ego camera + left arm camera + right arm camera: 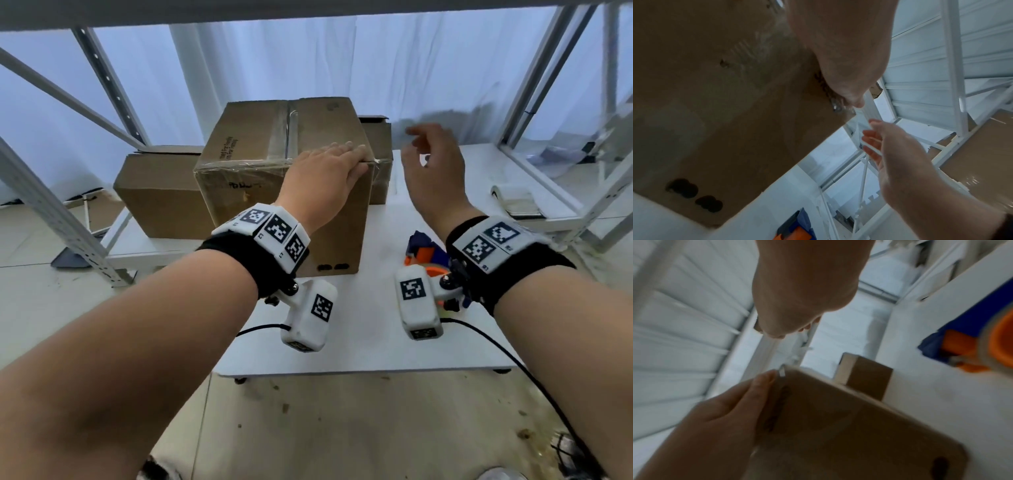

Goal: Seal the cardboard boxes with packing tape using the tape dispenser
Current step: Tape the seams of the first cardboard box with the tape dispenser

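Note:
A large cardboard box stands on the white table, with clear tape along its top seam and front top edge. My left hand lies on the box's near right top corner, fingers flat on the top and thumb down the side. In the right wrist view that left hand has its thumb along the edge of the box. My right hand hovers right of the box, fingers loosely curled around nothing. The blue and orange tape dispenser lies on the table under my right wrist, partly hidden.
A lower cardboard box sits behind on the left, and another box stands behind the large one on the right. White metal shelving posts flank the table. A folded white item lies on the right shelf. A black cable trails off my right wrist.

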`<act>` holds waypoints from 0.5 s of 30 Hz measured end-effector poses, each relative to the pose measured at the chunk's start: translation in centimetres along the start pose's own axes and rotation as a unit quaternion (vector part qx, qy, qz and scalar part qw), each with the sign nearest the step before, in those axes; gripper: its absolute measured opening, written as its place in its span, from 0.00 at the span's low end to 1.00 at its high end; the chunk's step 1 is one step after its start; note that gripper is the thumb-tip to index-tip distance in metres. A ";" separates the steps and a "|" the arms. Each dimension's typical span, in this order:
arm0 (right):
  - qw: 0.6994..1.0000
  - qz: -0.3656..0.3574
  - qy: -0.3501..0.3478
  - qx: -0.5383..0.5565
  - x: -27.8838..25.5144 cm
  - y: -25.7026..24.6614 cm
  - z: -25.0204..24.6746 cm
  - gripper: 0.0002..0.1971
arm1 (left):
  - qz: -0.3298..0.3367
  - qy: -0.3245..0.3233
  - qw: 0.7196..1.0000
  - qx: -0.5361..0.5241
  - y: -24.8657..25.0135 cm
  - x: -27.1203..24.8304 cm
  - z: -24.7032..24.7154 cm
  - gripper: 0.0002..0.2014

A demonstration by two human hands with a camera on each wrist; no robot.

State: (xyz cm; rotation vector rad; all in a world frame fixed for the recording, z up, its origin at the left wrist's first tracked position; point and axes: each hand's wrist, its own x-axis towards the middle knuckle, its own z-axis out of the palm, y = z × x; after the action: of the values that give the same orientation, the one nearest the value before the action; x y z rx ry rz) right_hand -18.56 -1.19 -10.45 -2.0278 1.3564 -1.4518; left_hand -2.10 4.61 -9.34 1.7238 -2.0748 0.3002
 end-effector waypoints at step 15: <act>0.926 -0.191 -0.297 -0.135 -0.8 -10.8 6.7 0.19 | -0.161 0.034 0.959 -0.229 -13.2 -6.2 -6.2 0.13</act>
State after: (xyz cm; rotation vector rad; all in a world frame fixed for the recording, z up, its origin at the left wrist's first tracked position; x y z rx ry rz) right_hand -7.30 3.17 -6.36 -2.7214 0.9709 -0.6644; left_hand 12.79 9.95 -7.98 1.6871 -1.6141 -0.2052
